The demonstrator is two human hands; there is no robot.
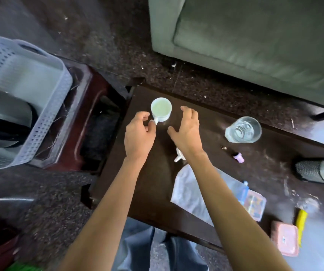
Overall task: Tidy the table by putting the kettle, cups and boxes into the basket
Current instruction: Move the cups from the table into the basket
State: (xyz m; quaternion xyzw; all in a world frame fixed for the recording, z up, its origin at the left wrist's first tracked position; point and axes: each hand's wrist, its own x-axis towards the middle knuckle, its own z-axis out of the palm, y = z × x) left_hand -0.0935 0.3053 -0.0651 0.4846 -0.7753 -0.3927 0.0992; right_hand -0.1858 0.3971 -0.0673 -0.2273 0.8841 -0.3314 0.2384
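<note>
A white cup stands near the far left corner of the dark table. My left hand pinches its handle. My right hand hovers just right of the cup, fingers spread, holding nothing. A grey plastic basket sits at the left on a reddish side table, with the dark kettle inside it. A clear glass stands to the right on the table. Two pink boxes lie near the front right edge. Another small white cup is partly hidden under my right wrist.
A clear plastic bag lies under my right forearm. A small purple cap, a yellow item and a black mesh holder sit at the right. A grey-green sofa stands beyond the table.
</note>
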